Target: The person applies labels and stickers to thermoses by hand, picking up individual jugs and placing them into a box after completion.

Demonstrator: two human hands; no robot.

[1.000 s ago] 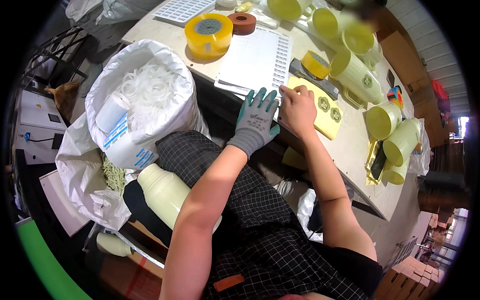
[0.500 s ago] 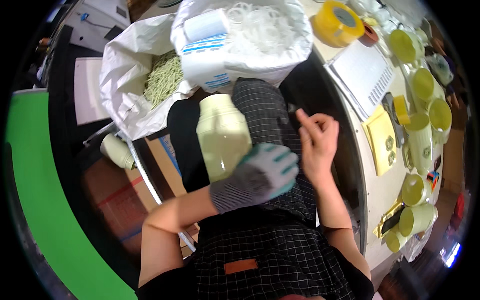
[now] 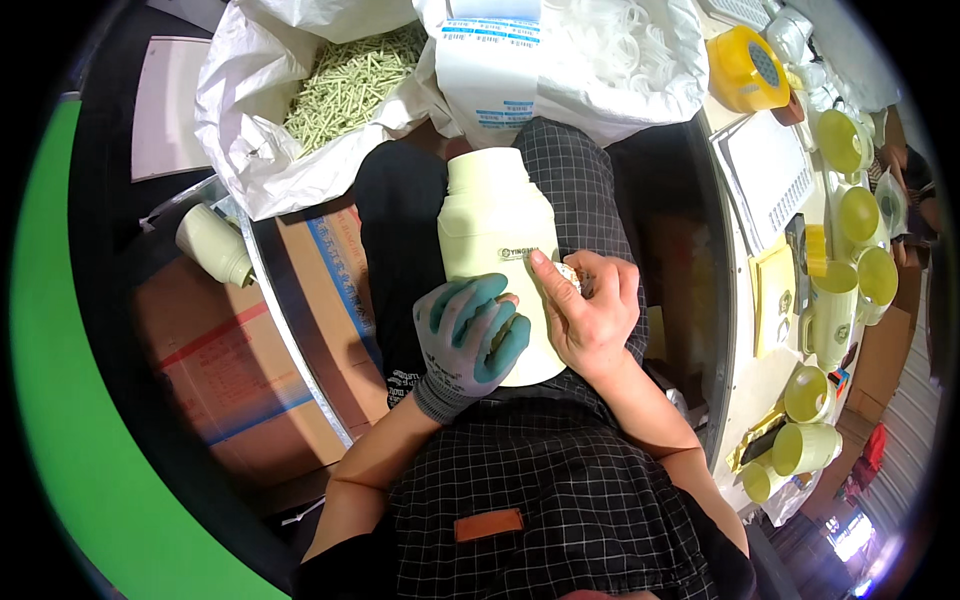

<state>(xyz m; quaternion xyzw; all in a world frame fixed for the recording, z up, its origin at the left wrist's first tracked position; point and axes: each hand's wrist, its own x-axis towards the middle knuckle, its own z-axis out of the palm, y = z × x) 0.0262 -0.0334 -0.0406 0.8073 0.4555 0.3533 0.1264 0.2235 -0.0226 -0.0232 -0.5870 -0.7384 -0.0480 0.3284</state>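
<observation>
A pale yellow-green flask body (image 3: 497,225) lies on my lap, its narrower neck pointing away from me and a small dark mark on its upper side. My left hand (image 3: 467,335), in a grey and green glove, lies over its lower part with fingers curled; whether they hold anything small is hidden. On the flask's right side, my bare right hand (image 3: 597,308) is closed round a small whitish wad (image 3: 570,277) with brownish spots, its thumb extended beside the dark mark. Only part of the wad shows between thumb and fingers.
Ahead stand a white sack of pale green sticks (image 3: 350,90) and a sack of clear rings (image 3: 620,50). On the right-hand table are yellow tape (image 3: 748,68), papers (image 3: 768,170) and several pale green cups (image 3: 840,290). Another flask (image 3: 215,245) lies left, near cardboard boxes (image 3: 235,350).
My right hand has come left onto the flask, with the whitish wad now showing. The gloved hand has moved left and turned over the flask. My view has shifted, and the flask's mark now shows.
</observation>
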